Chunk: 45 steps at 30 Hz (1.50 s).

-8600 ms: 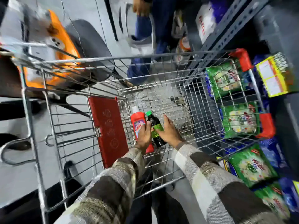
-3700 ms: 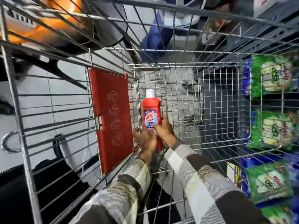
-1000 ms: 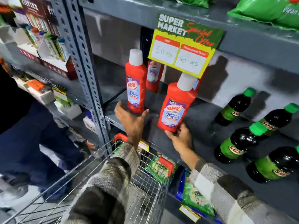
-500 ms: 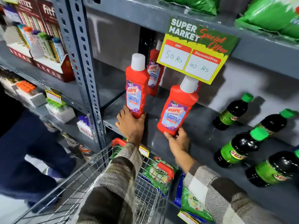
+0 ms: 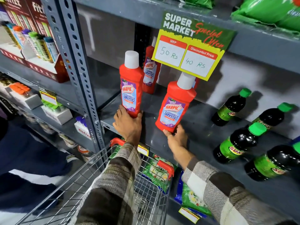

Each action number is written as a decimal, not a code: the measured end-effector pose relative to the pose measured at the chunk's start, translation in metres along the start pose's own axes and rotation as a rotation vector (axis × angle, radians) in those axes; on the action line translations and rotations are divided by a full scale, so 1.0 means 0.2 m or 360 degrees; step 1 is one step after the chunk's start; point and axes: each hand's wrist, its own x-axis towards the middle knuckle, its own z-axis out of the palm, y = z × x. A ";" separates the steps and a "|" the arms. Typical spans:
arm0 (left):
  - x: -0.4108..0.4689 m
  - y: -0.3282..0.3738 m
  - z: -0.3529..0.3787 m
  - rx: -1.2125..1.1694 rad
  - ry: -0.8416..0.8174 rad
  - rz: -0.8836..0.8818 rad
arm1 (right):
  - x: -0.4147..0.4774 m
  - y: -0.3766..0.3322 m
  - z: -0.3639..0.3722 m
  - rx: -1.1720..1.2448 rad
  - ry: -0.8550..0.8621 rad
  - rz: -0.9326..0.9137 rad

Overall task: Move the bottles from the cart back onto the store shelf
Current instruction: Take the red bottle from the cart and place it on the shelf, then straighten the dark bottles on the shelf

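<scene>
Two red Harpic cleaner bottles with white caps stand at the front of the grey shelf (image 5: pixel 203 143). My left hand (image 5: pixel 128 124) wraps the base of the left bottle (image 5: pixel 130 85). My right hand (image 5: pixel 176 138) grips the bottom of the right bottle (image 5: pixel 176 106), which leans right. A third red bottle (image 5: pixel 150 73) stands behind them, partly hidden by a price sign. Several dark soda bottles with green caps (image 5: pixel 238 142) stand at the right of the same shelf. The wire cart (image 5: pixel 90 184) is below my arms.
A yellow and green price sign (image 5: pixel 190 51) hangs from the shelf above. A perforated grey upright (image 5: pixel 78 75) borders the shelf on the left, with boxed goods beyond it. Green packets fill the lower shelf. A person in dark blue trousers (image 5: pixel 24 159) stands at the left.
My left hand has closed on the base of the left red bottle. My right hand has kept its hold on the right bottle, which still leans on the shelf.
</scene>
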 end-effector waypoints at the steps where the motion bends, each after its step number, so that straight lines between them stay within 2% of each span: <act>1: 0.00 0.00 0.00 0.0007 0.0001 0.0001 | 0.01 0.00 0.00 0.0002 -0.0011 -0.0003; 17: -0.05 -0.01 -0.01 -0.0027 -0.0010 0.0103 | 0.05 0.04 0.00 -0.0018 -0.0086 -0.0023; 19: -0.11 0.00 -0.05 -0.0198 0.0000 0.0123 | 0.01 0.05 -0.04 -0.0003 -0.0121 -0.0065; 22: -0.30 0.02 -0.10 -0.0687 0.0152 0.0024 | -0.07 0.08 -0.10 0.0146 -0.0164 -0.0079; 24: -0.50 0.02 -0.10 -0.0781 0.0166 0.0053 | -0.14 0.12 -0.15 0.0319 -0.0145 -0.0064; 26: -0.71 0.01 -0.09 -0.0726 0.0069 0.0313 | -0.24 0.16 -0.24 0.0460 -0.0074 -0.0199; 29: -0.95 0.07 -0.03 -0.0700 -0.0090 0.0751 | -0.39 0.26 -0.45 0.0380 0.0141 -0.0492; 31: -1.05 0.16 -0.02 -0.0732 -0.0340 0.0919 | -0.48 0.36 -0.59 0.0318 0.0374 -0.0577; 33: -1.13 0.27 0.01 -0.0710 -0.0657 0.0999 | -0.51 0.44 -0.72 0.0339 0.0627 -0.0509; 35: -1.20 0.37 0.06 -0.0709 -0.0887 0.0970 | -0.49 0.51 -0.86 0.0367 0.0874 -0.0418; 39: -1.31 0.48 0.21 -0.0709 -0.1056 0.0704 | -0.34 0.61 -1.09 0.0223 0.1179 -0.0260; 42: -1.34 0.54 0.30 -0.0512 -0.1006 0.0403 | -0.20 0.64 -1.20 0.0182 0.0951 -0.0065; 45: -1.34 0.58 0.36 -0.0088 -0.0848 0.0462 | -0.13 0.67 -1.25 -0.0025 0.0674 0.0110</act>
